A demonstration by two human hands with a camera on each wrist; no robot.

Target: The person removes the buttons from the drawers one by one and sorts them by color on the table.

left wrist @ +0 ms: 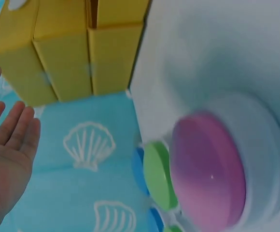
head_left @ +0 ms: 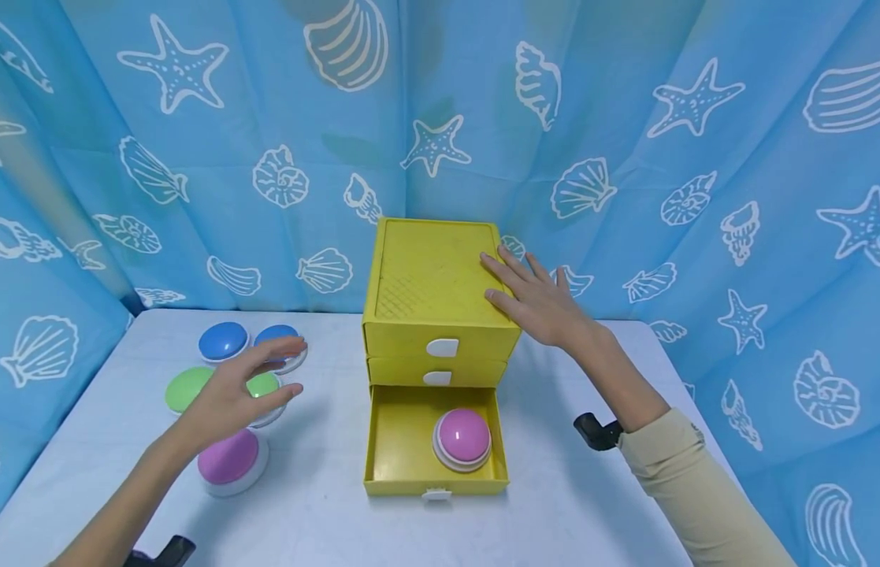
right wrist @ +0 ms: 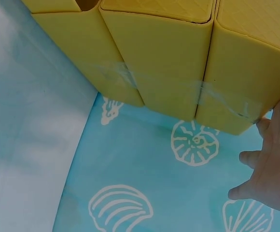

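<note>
A yellow three-drawer box stands at the back middle of the white table. Its bottom drawer is pulled out, and a pink dome button with a white base lies inside. My right hand rests with spread fingers on the box's right top edge; in the right wrist view the hand is beside the box's side. My left hand hovers over the buttons at the left, thumb and fingers apart, holding nothing. Below it are a green button, another green button and a pink button.
Two blue buttons, a left one and a right one partly behind my left fingers, sit at the table's back left. A blue curtain with white shells hangs behind the table and along its sides. The two upper drawers are closed.
</note>
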